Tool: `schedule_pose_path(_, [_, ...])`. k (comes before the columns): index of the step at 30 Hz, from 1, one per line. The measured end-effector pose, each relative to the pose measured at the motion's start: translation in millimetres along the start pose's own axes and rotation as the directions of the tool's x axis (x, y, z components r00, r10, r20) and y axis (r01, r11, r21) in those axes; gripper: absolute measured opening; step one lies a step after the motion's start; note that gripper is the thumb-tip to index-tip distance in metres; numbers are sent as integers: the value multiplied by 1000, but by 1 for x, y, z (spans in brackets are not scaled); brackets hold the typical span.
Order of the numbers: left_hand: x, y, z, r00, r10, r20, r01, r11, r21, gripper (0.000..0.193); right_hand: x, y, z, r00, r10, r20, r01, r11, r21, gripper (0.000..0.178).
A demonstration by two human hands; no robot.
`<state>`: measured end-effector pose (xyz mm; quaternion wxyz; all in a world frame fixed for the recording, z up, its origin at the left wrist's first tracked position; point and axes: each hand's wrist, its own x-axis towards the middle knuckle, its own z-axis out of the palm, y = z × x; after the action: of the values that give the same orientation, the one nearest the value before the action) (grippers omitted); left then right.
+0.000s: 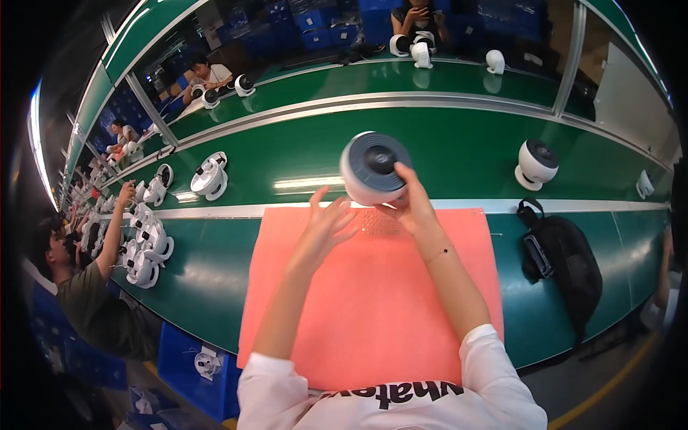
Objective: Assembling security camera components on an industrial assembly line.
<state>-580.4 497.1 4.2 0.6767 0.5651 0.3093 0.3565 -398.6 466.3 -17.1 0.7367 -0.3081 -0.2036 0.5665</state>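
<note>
Bright overhead light glares off the green conveyor [444,154]; fisheye edges bend, corners black.

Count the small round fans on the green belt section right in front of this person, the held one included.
3: one fan held up by the right hand, one white fan standing to the right, one open fan to the left. More cluster farther left, too crowded to count.

fan [374,167]: smooth plastic, probably | mat [373,301]: matt foam-like | belt [459,154]: glossy
</note>
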Motion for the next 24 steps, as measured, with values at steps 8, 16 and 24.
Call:
schedule_pose_path(8, [-311, -46, -196, 736, 615, -282, -676, 651, -345, 22, 63, -22, -132, 939, -227, -259, 268, 954, 134, 62])
schedule_pose_path(16, [-333, -118, -280, 864, 501, -51, -483, 798, -360, 23, 42, -16, -116, 894, -187, -406, 220, 975, 36, 83])
schedule_pose_path(24, [-214, -156, -299, 912, 289, 291, -175, 915, -363, 25, 23, 4, -94, 881, -244, -405, 264, 964, -6, 72])
